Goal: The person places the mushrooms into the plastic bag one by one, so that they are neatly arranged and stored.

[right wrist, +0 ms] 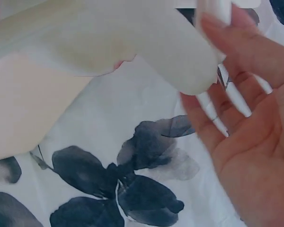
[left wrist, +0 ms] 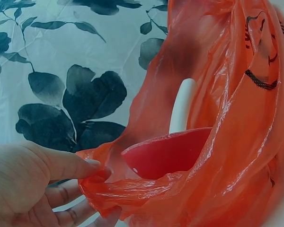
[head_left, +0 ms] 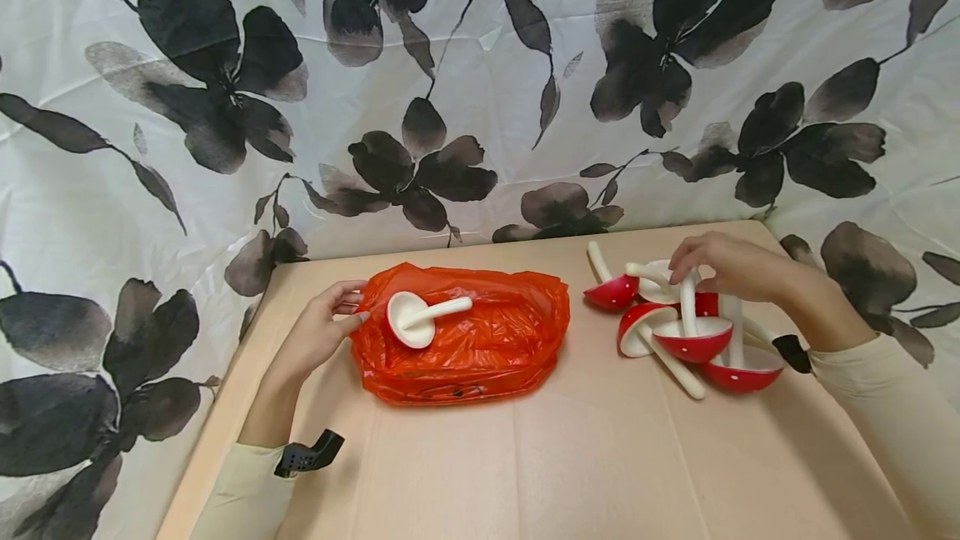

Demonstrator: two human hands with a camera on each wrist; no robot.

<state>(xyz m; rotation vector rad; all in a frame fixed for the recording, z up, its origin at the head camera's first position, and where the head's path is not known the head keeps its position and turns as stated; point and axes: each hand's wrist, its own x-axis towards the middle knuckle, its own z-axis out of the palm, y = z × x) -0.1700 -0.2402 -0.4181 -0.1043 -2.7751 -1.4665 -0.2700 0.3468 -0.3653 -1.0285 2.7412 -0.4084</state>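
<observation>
My left hand pinches the left edge of an orange plastic bag. A toy mushroom with a red cap and white stem lies in the bag's upper left. In the left wrist view the thumb holds the crumpled bag rim, and the mushroom's red cap sits in a fold with its stem up. At the right, my right hand pinches the white stem of an upside-down toy mushroom over a cluster of others. The right wrist view shows a pale stem between thumb and fingers.
Several more toy mushrooms lie heaped under and around the right hand, including one red cap at the back and one long stem pointing forward. A wooden table bears everything. Floral cloth hangs behind it.
</observation>
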